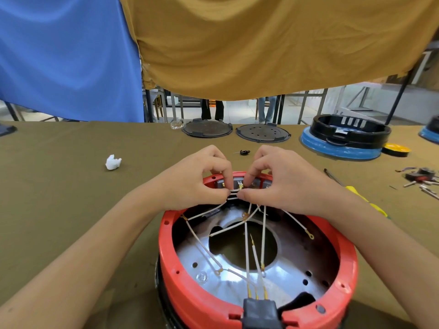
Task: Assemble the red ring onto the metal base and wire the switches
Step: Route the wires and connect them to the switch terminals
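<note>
Red ring (256, 302) already seated on metal base (237, 279), on desk (59, 198) close in front. Step in hand looks like terminal fitting at far-rim switches (240, 184): best push connector straight, not bending wire. Left hand (190, 184) fingers pinch white wires (234, 191); right hand (282, 186) fingers pinch narrow at connector end.

The red ring (259, 302) ran off the near edge; both hands hid the switches' far terminals.

Bright, even daylight; glare on the metal base (240, 280); wide-angle bending at blurred edges.
</note>
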Available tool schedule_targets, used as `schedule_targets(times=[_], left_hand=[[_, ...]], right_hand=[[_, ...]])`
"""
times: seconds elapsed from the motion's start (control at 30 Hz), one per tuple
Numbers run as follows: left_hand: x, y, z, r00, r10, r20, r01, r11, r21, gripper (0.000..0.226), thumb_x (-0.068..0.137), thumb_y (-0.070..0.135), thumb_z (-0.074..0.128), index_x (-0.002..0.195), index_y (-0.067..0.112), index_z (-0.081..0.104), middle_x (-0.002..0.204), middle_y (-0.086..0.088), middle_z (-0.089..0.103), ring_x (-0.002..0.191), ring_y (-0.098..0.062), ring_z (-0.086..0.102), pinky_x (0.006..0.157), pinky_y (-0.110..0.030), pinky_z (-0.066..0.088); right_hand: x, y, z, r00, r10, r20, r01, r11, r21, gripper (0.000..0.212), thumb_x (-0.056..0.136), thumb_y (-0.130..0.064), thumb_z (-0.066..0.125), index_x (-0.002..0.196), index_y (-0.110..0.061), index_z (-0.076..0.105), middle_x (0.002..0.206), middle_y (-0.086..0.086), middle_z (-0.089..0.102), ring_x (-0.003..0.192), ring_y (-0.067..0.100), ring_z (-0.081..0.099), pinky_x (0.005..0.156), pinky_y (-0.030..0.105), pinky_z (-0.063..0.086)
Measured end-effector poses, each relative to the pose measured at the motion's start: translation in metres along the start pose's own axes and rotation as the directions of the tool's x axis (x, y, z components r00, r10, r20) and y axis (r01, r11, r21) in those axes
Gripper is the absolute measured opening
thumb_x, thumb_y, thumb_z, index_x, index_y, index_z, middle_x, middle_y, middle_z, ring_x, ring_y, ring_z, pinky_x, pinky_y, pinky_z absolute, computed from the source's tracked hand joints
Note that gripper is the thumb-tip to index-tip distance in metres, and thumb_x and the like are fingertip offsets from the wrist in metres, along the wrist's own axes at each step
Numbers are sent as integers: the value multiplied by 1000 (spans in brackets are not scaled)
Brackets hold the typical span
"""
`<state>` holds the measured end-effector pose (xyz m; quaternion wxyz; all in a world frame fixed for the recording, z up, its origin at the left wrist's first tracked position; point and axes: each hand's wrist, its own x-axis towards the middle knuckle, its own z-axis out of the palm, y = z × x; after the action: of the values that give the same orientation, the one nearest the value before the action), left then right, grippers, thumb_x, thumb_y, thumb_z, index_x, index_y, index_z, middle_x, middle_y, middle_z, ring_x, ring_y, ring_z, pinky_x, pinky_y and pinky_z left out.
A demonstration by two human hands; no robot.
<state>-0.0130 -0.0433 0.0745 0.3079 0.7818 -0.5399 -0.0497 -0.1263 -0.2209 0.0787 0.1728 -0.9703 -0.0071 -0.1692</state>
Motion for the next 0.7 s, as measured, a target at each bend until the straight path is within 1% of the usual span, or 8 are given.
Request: schedule_targets(times=[0.07,0.17,0.27,0.43,0.57,0.7], left_hand=[[0,-1,0,1000,0,-5,0,1000,3,11,84,20,76,79,28,69,107,6,50,71,9,52,68,-5,36],[0,-2,2,1000,-3,-12,3,1000,2,8,85,25,77,82,30,70,107,8,50,75,11,52,69,-4,35],[0,-3,2,1000,0,-6,0,1000,14,5,87,29,75,87,34,72,108,9,49,78,11,51,71,-4,35],[0,-3,1,1000,13,3,-13,1000,23,7,87,26,75,85,32,72,109,6,49,78,11,51,71,-3,34],[0,-2,0,1000,5,16,-5,1000,22,8,87,26,74,83,33,71,109,7,48,77,10,50,71,-4,34],[0,-2,0,1000,1,19,-1,1000,17,10,86,26,74,81,34,71,110,7,48,75,9,50,69,-5,34]], right_hand=[[0,0,-1,1000,3,8,-3,1000,19,22,75,-52,77,80,-31,74,91,-14,51,81,-1,50,64,14,37],[1,0,-2,1000,7,16,-8,999,45,22,74,-52,77,80,-31,74,92,-13,52,82,2,52,67,19,41],[0,0,-2,1000,4,17,-5,998,55,21,73,-52,79,79,-32,74,93,-13,53,82,2,53,67,17,41],[1,1,-2,1000,4,5,-4,995,96,19,71,-50,82,76,-33,75,94,-15,55,85,3,55,75,25,47],[0,1,-2,1000,-4,6,3,996,88,19,71,-50,82,76,-34,75,92,-16,55,85,2,55,74,24,47],[1,0,-2,1000,-15,0,14,996,84,18,71,-49,82,76,-33,76,92,-15,56,85,3,56,75,27,48]])
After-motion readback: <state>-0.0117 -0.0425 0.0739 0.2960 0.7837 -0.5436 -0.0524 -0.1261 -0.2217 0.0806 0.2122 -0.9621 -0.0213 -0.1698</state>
